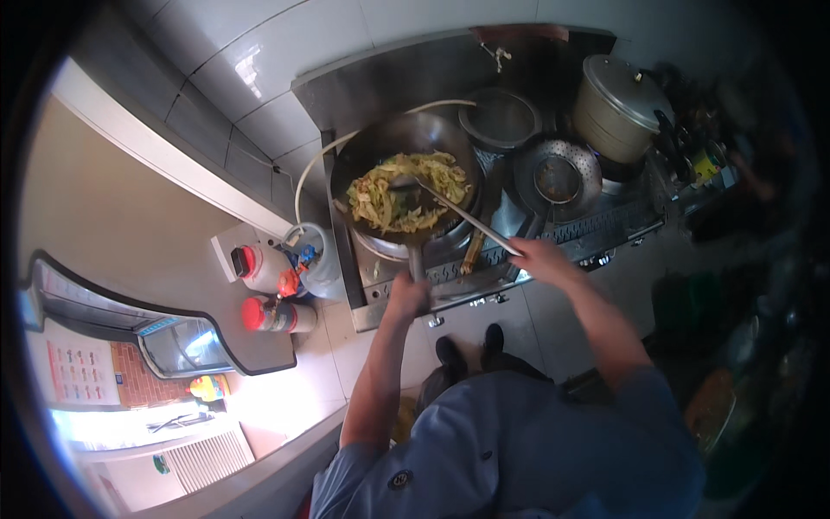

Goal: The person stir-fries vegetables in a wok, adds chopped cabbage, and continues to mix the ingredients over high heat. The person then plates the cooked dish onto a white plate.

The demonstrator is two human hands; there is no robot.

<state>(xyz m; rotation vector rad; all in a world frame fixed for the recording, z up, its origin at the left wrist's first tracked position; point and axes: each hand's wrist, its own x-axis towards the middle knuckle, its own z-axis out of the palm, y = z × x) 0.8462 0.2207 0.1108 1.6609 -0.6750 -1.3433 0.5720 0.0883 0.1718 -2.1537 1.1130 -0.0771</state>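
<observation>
My left hand (408, 295) is closed around the handle of a dark wok (447, 133) on the left burner of a steel range. In the wok lies chopped, cooked cabbage-like vegetable (379, 194), spread in a rough ring. My right hand (543, 259) grips the long metal handle of a cooking ladle (470, 219), whose head rests among the vegetable pieces near the wok's middle. Both hands are slightly blurred.
Right of the wok are a perforated metal strainer (587, 172), a round pan (499, 120) and a large lidded pot (616, 110). A wooden-handled tool (475, 250) lies on the range (382, 314). Gas cylinders (321, 259) and red-capped containers (285, 316) stand at the left.
</observation>
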